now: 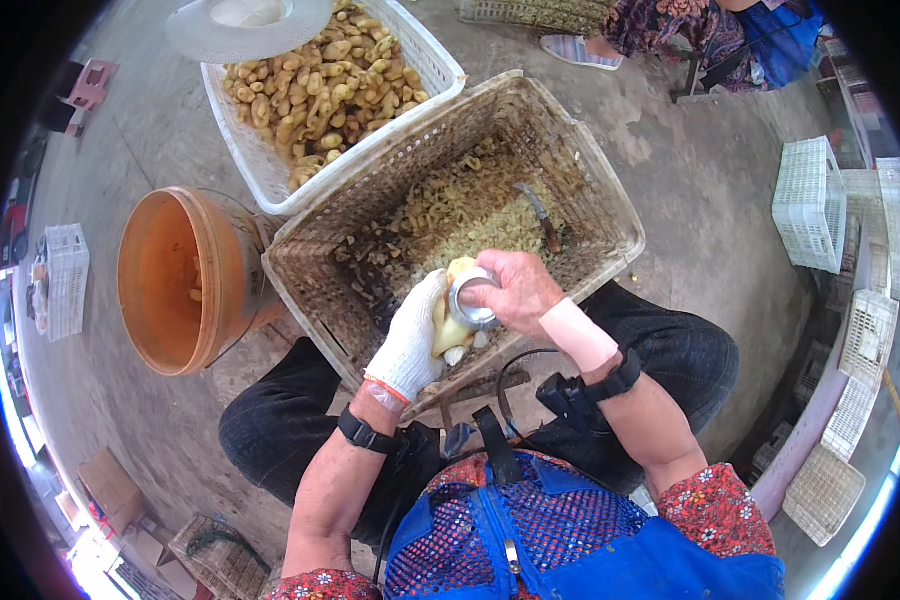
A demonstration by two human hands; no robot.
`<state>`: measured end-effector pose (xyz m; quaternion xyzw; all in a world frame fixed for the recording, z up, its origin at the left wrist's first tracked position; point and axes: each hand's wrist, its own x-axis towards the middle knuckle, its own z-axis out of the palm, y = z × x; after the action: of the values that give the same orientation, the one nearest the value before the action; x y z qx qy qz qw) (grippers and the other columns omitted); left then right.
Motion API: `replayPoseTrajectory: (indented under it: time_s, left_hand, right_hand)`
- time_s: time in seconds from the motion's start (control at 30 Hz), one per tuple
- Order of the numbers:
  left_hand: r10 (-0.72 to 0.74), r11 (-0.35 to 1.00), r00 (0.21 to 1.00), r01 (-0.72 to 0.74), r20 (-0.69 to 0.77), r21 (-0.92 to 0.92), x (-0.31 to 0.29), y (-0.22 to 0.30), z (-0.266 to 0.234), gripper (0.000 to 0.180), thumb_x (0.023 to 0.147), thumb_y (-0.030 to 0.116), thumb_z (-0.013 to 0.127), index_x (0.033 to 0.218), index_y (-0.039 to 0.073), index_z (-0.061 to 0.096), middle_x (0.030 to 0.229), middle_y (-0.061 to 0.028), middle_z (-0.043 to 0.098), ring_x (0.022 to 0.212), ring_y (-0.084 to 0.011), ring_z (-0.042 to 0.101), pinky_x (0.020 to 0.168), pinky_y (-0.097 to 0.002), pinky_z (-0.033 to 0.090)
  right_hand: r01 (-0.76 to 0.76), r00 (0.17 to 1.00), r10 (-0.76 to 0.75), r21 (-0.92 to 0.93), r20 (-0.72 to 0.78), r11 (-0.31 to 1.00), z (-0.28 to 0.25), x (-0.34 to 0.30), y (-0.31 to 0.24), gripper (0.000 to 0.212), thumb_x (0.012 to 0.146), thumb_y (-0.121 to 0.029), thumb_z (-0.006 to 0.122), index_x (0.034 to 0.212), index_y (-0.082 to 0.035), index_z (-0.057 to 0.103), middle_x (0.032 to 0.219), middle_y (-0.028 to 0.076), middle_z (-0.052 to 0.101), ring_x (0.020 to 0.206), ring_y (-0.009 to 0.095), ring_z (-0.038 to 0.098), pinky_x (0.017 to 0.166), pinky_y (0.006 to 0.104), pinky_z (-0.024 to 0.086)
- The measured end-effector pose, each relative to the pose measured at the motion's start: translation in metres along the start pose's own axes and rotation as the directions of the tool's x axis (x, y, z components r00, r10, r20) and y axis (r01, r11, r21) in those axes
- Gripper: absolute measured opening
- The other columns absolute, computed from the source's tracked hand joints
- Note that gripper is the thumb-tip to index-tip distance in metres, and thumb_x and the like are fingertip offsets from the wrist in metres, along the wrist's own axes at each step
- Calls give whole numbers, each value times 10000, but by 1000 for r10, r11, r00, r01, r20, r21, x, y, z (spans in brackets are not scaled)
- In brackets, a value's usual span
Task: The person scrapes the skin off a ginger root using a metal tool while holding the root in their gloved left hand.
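My left hand (pixel 412 332), in a white knitted glove, grips a partly peeled piece of ginger (pixel 452 337) over the near edge of a dirty plastic crate (pixel 595 185). My bare right hand (pixel 518 290), with a pale band at the wrist, is closed on a short silver metal ring (pixel 474 314). The ring rests against the upper part of the ginger, and one of my fingers reaches into its opening. Peelings and scraps (pixel 480 215) cover the crate's bottom. A knife (pixel 538 208) with a curved blade lies on them.
A white crate (pixel 432 62) full of ginger stands behind, a pale hat (pixel 245 30) over its corner. To the left is an orange bucket (pixel 210 300). Another person's foot (pixel 582 50) shows at the far right. More crates (pixel 810 205) line the right side.
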<state>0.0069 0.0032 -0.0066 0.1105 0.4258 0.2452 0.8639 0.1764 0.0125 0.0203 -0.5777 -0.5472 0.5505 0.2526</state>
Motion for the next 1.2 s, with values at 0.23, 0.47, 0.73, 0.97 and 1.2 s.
replayPoseTrajectory:
  time_s: [0.23, 0.47, 0.73, 0.97, 1.2]
  left_hand:
    - [-51, 997, 997, 55, 57, -62, 1, 3, -2, 488, 958, 486, 381, 1132, 60, 543, 833, -132, 642, 604, -246, 632, 415, -270, 468]
    - [-105, 983, 994, 105, 5, -150, 2, 1, -4, 486, 959, 480, 386, 1158, 64, 542, 832, -170, 639, 633, -253, 640, 415, -277, 498]
    - [-107, 992, 994, 106, -10, -65, -2, 8, 4, 486, 961, 486, 380, 1128, 63, 552, 826, -153, 645, 582, -228, 625, 387, -251, 471]
    - [-105, 995, 994, 105, 7, 4, -2, 5, 0, 483, 967, 484, 377, 1166, 84, 559, 847, -129, 648, 604, -199, 622, 475, -278, 501]
    - [-61, 998, 996, 62, 70, -15, -1, 6, -2, 576, 946, 560, 372, 1171, 56, 537, 847, -134, 640, 605, -231, 631, 393, -243, 467]
  right_hand:
    - [29, 948, -112, -269, -298, 963, -20, 8, 5, 203, 809, -228, 670, 830, -44, 585, 751, 179, 639, 742, 364, 641, 649, 417, 496]
    - [103, 994, -108, -161, -20, 982, -10, 0, 6, 162, 810, -201, 646, 858, -54, 598, 801, 160, 655, 757, 358, 640, 682, 390, 501]
    - [-21, 996, 12, 105, 91, 994, -6, -6, -4, 155, 800, -157, 670, 904, -44, 648, 812, 88, 680, 747, 179, 642, 696, 314, 499]
    - [35, 986, -86, -325, -146, 945, -19, 5, 5, 181, 810, -221, 653, 915, -79, 613, 751, 161, 646, 727, 337, 648, 650, 407, 508]
    - [43, 999, -43, -11, 3, 999, -14, -6, -2, 188, 814, -192, 667, 903, -38, 607, 806, 134, 655, 748, 203, 644, 689, 334, 499]
